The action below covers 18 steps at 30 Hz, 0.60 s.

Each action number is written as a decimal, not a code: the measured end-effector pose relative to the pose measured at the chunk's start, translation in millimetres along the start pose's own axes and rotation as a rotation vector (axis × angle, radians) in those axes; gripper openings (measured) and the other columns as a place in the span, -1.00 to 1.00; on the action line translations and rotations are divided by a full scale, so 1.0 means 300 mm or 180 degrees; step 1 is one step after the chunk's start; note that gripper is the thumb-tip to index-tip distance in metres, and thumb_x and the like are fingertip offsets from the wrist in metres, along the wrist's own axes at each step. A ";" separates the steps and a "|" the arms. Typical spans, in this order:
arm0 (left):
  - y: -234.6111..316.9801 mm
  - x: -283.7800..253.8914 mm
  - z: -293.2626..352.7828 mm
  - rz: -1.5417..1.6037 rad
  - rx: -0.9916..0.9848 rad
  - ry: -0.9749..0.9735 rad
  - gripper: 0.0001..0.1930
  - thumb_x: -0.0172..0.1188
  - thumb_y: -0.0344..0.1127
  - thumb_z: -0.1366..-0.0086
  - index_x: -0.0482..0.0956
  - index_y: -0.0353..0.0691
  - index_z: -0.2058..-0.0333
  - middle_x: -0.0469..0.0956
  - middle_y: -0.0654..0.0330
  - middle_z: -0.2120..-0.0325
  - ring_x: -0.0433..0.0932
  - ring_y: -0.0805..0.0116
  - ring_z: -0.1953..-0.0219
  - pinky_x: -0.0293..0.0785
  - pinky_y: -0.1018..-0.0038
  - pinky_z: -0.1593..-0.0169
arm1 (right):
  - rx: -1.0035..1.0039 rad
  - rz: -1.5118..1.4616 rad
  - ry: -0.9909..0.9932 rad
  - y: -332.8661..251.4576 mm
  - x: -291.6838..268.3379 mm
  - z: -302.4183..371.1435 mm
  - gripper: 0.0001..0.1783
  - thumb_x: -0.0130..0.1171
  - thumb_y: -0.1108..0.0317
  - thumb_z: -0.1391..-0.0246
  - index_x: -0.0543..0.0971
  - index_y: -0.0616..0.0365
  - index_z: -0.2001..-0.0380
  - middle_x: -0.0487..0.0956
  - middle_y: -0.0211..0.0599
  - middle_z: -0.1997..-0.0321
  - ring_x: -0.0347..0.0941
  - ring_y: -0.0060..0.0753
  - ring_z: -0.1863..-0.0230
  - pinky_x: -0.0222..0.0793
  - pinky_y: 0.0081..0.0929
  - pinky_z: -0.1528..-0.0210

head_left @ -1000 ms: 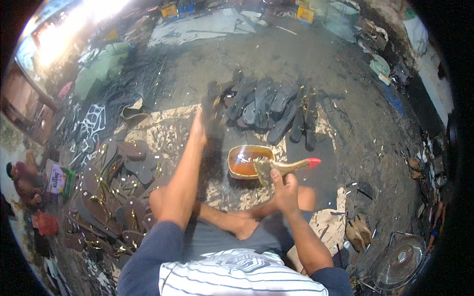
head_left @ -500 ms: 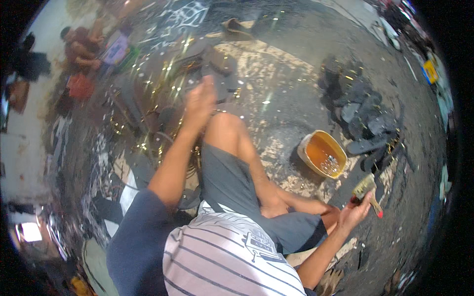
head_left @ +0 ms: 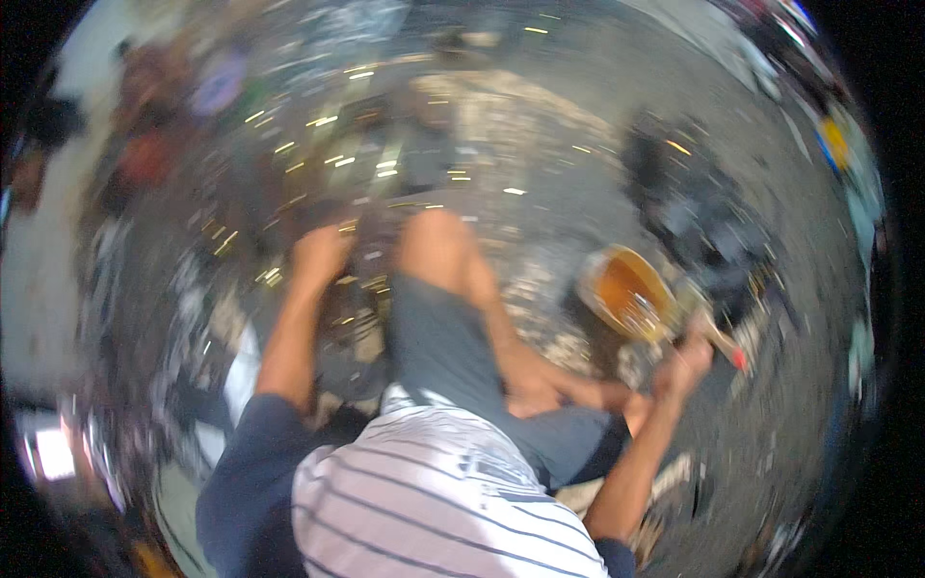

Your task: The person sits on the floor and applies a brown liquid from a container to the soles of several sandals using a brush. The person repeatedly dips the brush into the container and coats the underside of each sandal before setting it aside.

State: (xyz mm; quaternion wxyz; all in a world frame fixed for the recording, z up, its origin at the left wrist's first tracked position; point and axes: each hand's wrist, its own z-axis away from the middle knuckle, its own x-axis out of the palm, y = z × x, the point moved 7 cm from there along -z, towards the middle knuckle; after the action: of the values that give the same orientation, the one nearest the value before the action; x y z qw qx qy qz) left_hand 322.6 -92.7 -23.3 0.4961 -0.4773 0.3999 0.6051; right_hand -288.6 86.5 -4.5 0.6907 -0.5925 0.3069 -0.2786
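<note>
My right hand [head_left: 685,362] is closed around a paintbrush [head_left: 723,344] with a pale wooden handle and a red tip. Its bristle end is beside the rim of a yellowish tub [head_left: 594,306] that holds amber liquid with bubbles on it. On the other side, my left hand [head_left: 323,252] is over the ground left of my raised knee, among dark flat pieces. Motion blurs its fingers, so whether it holds anything is unclear.
Dark sole-shaped pieces [head_left: 708,217] are heaped beyond the tub. Tan patches [head_left: 525,96] mark the dark ground ahead. Another person [head_left: 154,82] sits at the far left, near a red object [head_left: 146,159]. A pale wall [head_left: 43,299] runs along the left.
My left hand has moved left and nearer to me, away from the spot beyond my knee. My right hand has brought the paintbrush up and left, to the tub's edge. The view is blurrier.
</note>
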 end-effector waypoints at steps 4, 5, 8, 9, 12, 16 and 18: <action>0.064 -0.325 0.065 0.1216 0.0938 0.1426 -0.70 0.03 -0.27 -0.51 0.66 -0.29 0.00 0.67 0.02 0.06 0.63 0.22 0.06 0.48 0.35 -0.05 | 0.0100 0.1628 -0.0269 0.064 0.054 -0.071 -0.40 0.20 -0.10 -0.22 0.66 0.32 0.06 0.71 -0.11 0.17 0.60 -0.28 0.14 0.44 -0.31 0.03; 0.168 -0.456 0.111 0.1530 0.1291 0.1741 -0.69 0.07 -0.26 -0.50 0.62 -0.26 -0.08 0.67 0.04 0.06 0.63 0.26 0.09 0.49 0.37 -0.03 | -0.0121 0.1994 -0.0391 0.094 0.083 -0.098 -0.51 0.24 0.00 -0.20 0.68 0.24 0.06 0.71 -0.06 0.12 0.63 -0.18 0.10 0.45 -0.24 -0.02; 0.400 -0.553 0.251 0.2146 0.1826 0.1526 -0.66 0.17 -0.28 -0.44 0.61 -0.27 -0.11 0.69 0.15 0.07 0.60 0.42 0.12 0.47 0.45 -0.04 | -0.1370 0.3180 -0.0435 0.173 0.176 -0.141 -0.67 0.35 0.13 -0.11 0.70 0.11 0.14 0.68 0.01 0.15 0.63 0.03 0.16 0.50 -0.17 0.04; 0.457 -0.512 0.282 0.2103 0.1902 0.1264 -0.70 0.20 -0.28 -0.43 0.66 -0.26 -0.06 0.71 0.15 0.19 0.59 0.42 0.19 0.48 0.43 0.02 | -0.1371 0.3492 -0.0529 0.199 0.188 -0.146 -0.68 0.35 0.16 -0.12 0.69 0.11 0.14 0.68 -0.03 0.15 0.63 -0.04 0.17 0.49 -0.20 0.03; 0.509 -0.293 0.323 0.1682 0.1991 0.0682 -0.71 0.26 -0.30 -0.36 0.68 -0.26 0.00 0.60 0.02 0.42 0.53 0.22 0.43 0.47 0.35 0.23 | -0.1416 0.2455 -0.0102 0.186 0.142 -0.145 -0.67 0.36 0.18 -0.14 0.68 0.14 0.11 0.68 -0.09 0.17 0.62 -0.18 0.15 0.47 -0.27 0.02; 0.524 -0.163 0.412 0.0767 0.2533 0.0782 -0.49 0.38 -0.15 -0.21 0.61 -0.05 -0.16 0.53 0.07 -0.04 0.40 0.06 -0.09 0.29 0.10 -0.14 | -0.1068 0.0514 0.0275 -0.072 0.020 -0.064 -0.67 0.37 0.19 -0.14 0.69 0.10 0.08 0.67 -0.15 0.21 0.59 -0.32 0.16 0.44 -0.35 0.02; 0.568 -0.162 0.421 0.0584 0.2671 0.0944 -0.19 0.50 0.02 -0.02 0.49 -0.08 -0.26 0.30 0.01 -0.30 0.24 -0.07 -0.27 0.14 0.01 -0.28 | -0.1234 0.1913 -0.0175 -0.064 -0.075 -0.041 -0.69 0.34 0.22 -0.18 0.69 0.09 0.06 0.69 -0.15 0.15 0.59 -0.32 0.09 0.44 -0.32 -0.01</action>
State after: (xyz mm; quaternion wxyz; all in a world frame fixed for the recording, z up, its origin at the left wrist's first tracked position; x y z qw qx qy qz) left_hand 134.9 -14.4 54.4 0.5283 -0.2791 0.7179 0.3573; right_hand -313.1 92.8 15.4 0.6246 -0.6031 0.4959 0.0165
